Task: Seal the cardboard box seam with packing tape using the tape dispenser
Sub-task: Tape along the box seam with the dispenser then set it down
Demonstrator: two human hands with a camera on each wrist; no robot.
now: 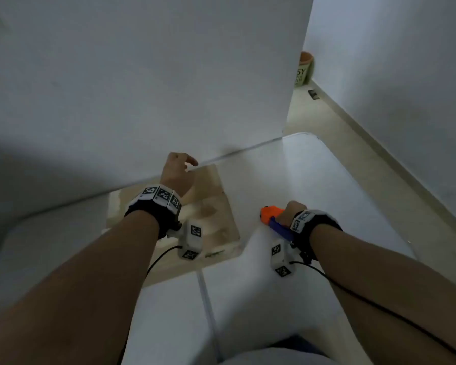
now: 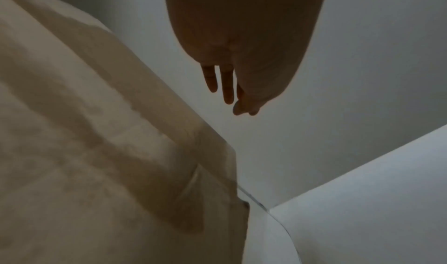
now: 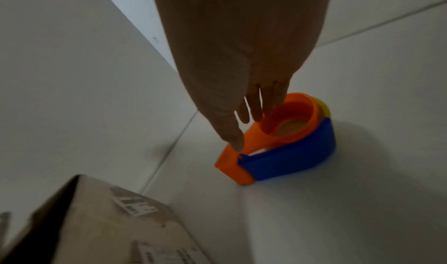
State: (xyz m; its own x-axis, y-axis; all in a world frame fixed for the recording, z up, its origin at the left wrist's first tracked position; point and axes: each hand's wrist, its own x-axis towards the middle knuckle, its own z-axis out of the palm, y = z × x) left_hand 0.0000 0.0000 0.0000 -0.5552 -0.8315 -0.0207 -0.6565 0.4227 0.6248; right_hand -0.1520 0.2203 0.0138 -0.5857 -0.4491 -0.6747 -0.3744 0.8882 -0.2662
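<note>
A tan cardboard box (image 1: 211, 219) lies on the white table (image 1: 313, 180), pushed up near the white wall. My left hand (image 1: 178, 169) hovers over the box's far edge with loose, fairly straight fingers and holds nothing; the left wrist view shows the left hand (image 2: 227, 92) above the box (image 2: 96, 153). An orange and blue tape dispenser (image 1: 270, 216) stands on the table to the right of the box. My right hand (image 1: 292, 213) is on it. In the right wrist view the right hand (image 3: 246, 132) has its thumb on the dispenser's (image 3: 290, 149) orange arm and straight fingers at the ring's rim. The box corner (image 3: 108, 230) carries labels.
A white wall panel (image 1: 142, 88) rises directly behind the box. A seam (image 1: 207, 291) runs across the table towards me. The table's right edge drops to a beige floor, where a green cup (image 1: 304, 71) and a small dark object (image 1: 313, 94) sit at the back.
</note>
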